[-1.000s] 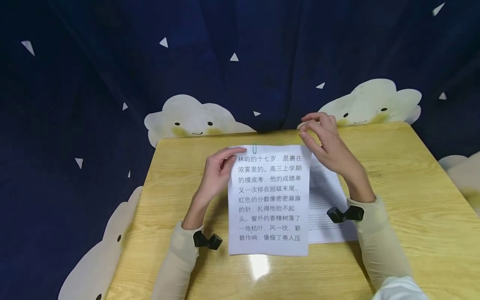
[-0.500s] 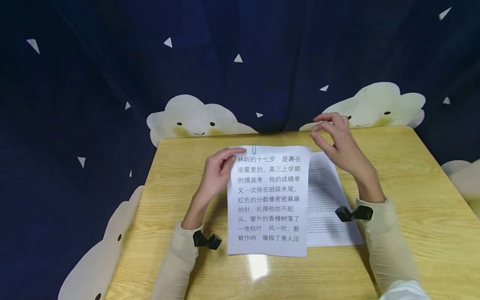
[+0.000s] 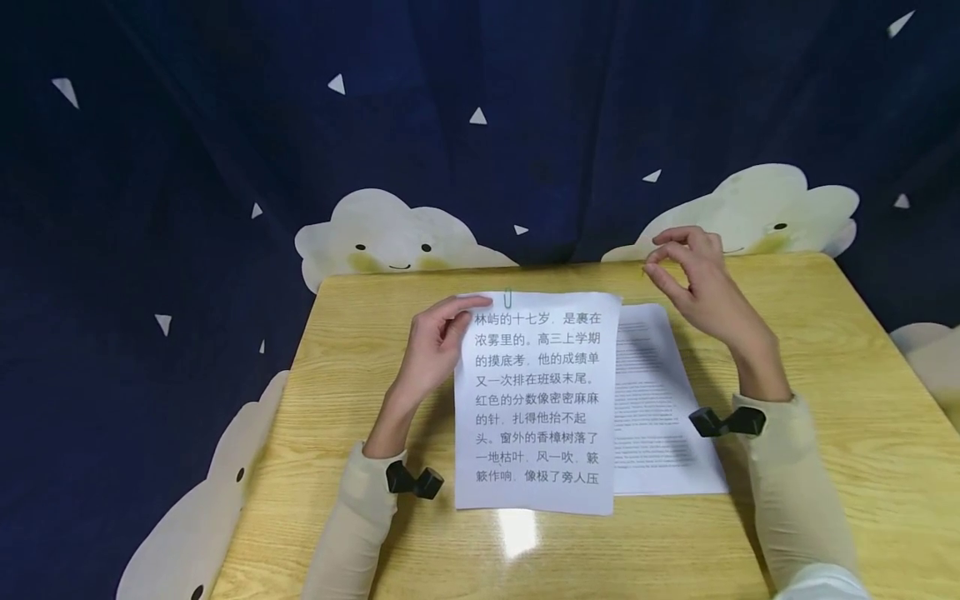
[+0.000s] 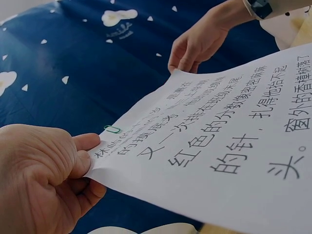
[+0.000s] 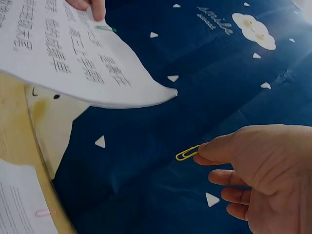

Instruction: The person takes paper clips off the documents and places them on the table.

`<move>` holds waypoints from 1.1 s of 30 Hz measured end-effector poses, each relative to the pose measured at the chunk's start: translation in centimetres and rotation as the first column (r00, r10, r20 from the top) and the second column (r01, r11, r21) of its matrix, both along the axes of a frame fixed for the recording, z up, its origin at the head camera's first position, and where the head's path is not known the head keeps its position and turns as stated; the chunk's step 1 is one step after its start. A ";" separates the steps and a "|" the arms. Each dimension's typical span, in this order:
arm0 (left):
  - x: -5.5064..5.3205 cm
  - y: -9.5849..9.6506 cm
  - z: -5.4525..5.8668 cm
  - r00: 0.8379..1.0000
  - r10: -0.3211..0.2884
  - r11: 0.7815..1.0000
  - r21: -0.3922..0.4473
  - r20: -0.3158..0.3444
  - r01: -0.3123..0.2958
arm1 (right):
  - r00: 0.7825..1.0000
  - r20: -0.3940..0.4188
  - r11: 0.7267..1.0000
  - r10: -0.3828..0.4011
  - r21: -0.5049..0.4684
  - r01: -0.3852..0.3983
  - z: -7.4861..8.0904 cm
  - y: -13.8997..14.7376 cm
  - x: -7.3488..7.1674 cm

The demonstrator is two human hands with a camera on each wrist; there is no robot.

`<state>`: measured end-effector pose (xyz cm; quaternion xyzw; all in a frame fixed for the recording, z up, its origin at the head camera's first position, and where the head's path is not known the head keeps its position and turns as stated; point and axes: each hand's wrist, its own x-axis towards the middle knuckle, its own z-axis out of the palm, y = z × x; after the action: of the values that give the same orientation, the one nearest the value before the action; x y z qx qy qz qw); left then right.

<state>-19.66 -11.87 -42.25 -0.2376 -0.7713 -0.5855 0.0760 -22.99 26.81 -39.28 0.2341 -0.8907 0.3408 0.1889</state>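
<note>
My left hand (image 3: 437, 342) pinches the upper left corner of a white printed paper (image 3: 536, 408) with large Chinese characters, held up over the table. A green paper clip (image 4: 112, 129) sits on the paper's top edge, just beyond the left fingertips. Off to the right, my right hand (image 3: 701, 283) pinches a yellow paper clip (image 5: 187, 153) between thumb and forefinger, its looped end sticking out. This clip is apart from the paper, whose upper right corner hangs free. The other right fingers are loosely bent.
Another printed paper (image 3: 652, 400) with small text lies on the wooden table (image 3: 840, 433), partly hidden behind the held one. A pink paper clip (image 5: 44, 213) is at its edge. Behind the table's far edge hangs a dark blue curtain (image 3: 420, 108) with clouds and triangles.
My right hand has moved rightward, away from the held paper, with the yellow paper clip still pinched. More of the paper on the table shows. The left hand and its paper have hardly moved.
</note>
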 end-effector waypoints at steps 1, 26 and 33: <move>0.0 0.0 0.0 1.000 -0.001 1.000 -0.001 0.003 0.001 | 1.000 0.004 1.000 -0.003 -0.002 0.003 0.0 0.2 -0.1; 0.0 0.3 -0.4 1.000 0.008 1.000 -0.001 0.009 -0.008 | 0.995 0.016 0.992 -0.099 0.083 0.098 -3.3 4.9 -2.8; -0.2 0.1 -0.5 1.000 0.000 1.000 -0.002 0.004 0.000 | 0.980 0.071 0.969 -0.186 0.181 0.170 -4.2 6.1 -3.1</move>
<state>-19.84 -11.72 -42.72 -0.2362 -0.7720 -0.5854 0.0743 -26.13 32.88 -43.52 0.1537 -0.9418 0.2533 0.1587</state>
